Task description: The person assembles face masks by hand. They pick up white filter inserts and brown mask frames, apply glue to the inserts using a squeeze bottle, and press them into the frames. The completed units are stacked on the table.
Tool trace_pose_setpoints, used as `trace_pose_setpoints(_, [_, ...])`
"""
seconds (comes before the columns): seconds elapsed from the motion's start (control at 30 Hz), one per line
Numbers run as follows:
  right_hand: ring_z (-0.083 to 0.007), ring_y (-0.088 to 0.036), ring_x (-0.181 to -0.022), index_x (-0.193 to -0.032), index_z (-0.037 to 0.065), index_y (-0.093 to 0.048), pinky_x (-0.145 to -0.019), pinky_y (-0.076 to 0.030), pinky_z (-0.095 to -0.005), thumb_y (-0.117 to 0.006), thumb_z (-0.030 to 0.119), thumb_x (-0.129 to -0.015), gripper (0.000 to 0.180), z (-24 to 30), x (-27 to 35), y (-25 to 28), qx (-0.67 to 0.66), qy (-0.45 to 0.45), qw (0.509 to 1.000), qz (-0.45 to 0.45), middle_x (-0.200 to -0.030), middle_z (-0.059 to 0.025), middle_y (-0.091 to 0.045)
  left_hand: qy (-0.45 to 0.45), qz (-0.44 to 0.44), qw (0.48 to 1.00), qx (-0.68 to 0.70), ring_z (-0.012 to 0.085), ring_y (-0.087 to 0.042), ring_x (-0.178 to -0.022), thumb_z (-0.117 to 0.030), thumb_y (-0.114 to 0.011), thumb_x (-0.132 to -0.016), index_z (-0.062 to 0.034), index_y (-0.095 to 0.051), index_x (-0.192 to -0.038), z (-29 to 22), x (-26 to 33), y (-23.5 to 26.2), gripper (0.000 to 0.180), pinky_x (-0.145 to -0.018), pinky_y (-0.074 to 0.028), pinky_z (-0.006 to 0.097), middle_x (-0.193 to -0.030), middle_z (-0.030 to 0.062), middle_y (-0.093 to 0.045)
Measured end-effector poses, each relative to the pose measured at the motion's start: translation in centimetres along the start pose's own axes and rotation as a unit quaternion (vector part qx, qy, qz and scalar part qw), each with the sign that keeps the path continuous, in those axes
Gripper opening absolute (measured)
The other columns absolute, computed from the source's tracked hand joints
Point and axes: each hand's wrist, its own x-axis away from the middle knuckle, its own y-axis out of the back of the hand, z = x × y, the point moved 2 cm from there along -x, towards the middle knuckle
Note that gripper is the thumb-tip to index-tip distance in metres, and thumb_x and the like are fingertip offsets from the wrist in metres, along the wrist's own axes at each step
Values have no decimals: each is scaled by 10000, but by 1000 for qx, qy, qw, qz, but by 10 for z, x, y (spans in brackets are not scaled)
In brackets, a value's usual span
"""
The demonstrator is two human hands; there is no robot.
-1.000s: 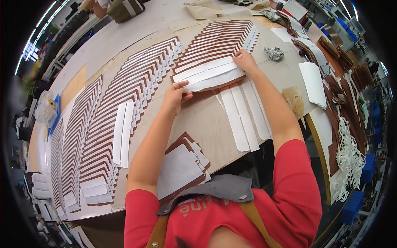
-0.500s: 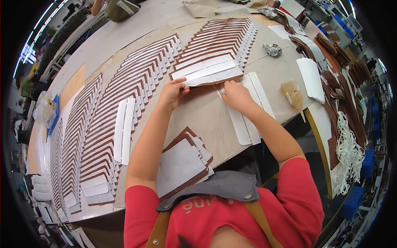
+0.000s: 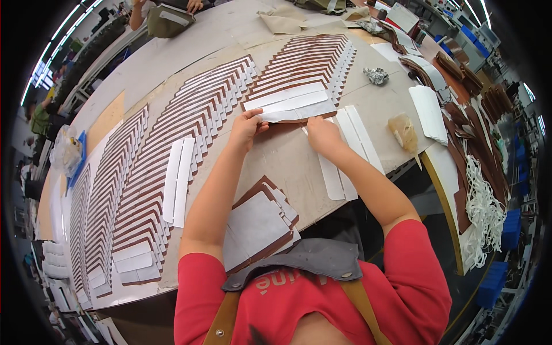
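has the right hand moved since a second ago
Yes. The right hand drew back from the far end of the white strips toward the person, now at the near edge beside the left hand.

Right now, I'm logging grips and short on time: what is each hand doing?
Left hand: closed, pinching the left end of a white strip.
Right hand: curled by the strip's right end; whether it grips cannot be told.

Before you, the table [image 3: 287,155] carries fanned rows of brown-and-white pieces [image 3: 190,132], loose white strips [image 3: 177,181], a stack of brown-edged panels [image 3: 259,224], a crumpled foil ball [image 3: 376,75] and coiled white cord [image 3: 480,207].
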Motion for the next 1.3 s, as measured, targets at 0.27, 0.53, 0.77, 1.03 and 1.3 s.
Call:
trace_pose_setpoints(0.27, [-333,-622,-749,-816,-20,-567,-671,-499,-406,-525,56,-737,118,-6,5,5,-24,-8,1000,-14,-835,-199,-614,-21,0,1000,12,144,-600,-690,30,-471,-816,54,-528,-1137,7,-3,1,326,-638,-550,235,-878,106,-584])
trace_pose_setpoints(0.53, [-225,-565,-604,-757,-6,-571,-564,-437,-317,-565,103,-745,110,-8,48,63,-268,15,963,-16,-679,-126,-595,-26,4,1000,4,147,-601,-687,39,-459,-814,55,-523,-1149,3,-1,-5,342,-630,-544,237,-885,116,-586])
trace_pose_setpoints(0.77, [-55,-447,-561,-766,-15,-563,-513,-362,-217,-585,76,-759,94,-31,87,113,-351,-32,932,-85,-619,-21,-541,-26,-1,1000,3,132,-589,-707,23,-469,-835,47,-529,-1151,3,0,-5,323,-650,-538,228,-865,98,-578])
trace_pose_setpoints(1.03, [-7,-415,-551,-801,5,-553,-496,-320,-185,-561,51,-815,48,-53,113,126,-405,-85,903,-117,-639,42,-501,-32,1,999,13,164,-619,-700,62,-440,-818,74,-517,-1139,5,-2,-4,330,-638,-549,238,-902,145,-588])
trace_pose_setpoints(1.3, [-6,-421,-536,-822,33,-538,-485,-327,-179,-551,62,-835,34,-59,123,132,-425,-112,890,-120,-631,42,-498,-30,2,999,32,177,-623,-710,59,-440,-830,76,-512,-1123,7,-5,-5,302,-649,-558,242,-918,158,-588])
